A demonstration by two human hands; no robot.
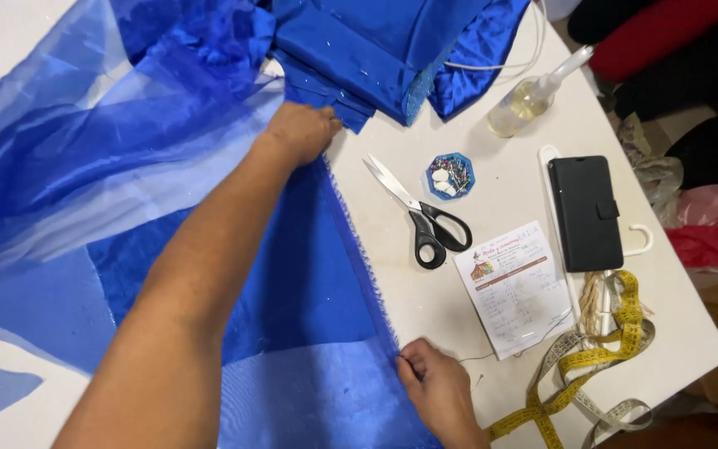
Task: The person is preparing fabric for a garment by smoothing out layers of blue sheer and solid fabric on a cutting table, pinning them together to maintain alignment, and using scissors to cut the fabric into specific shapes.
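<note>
Bare bench (392,274) lies open between my blue fabric (292,283) edge and the scissors (422,214). Farther right, the paper slip (515,287), phone case (585,213) and tape measure (600,366) crowd my way.

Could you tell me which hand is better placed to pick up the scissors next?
Right, probably: the right hand lies on the scissors' side of the table; the left hand presses the blue fabric.

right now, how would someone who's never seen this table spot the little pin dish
On the white table, look right of the blue fabric, just past the tips of the black-handled scissors. The pin dish is small, blue and many-sided, the only container filled with pins.
</note>
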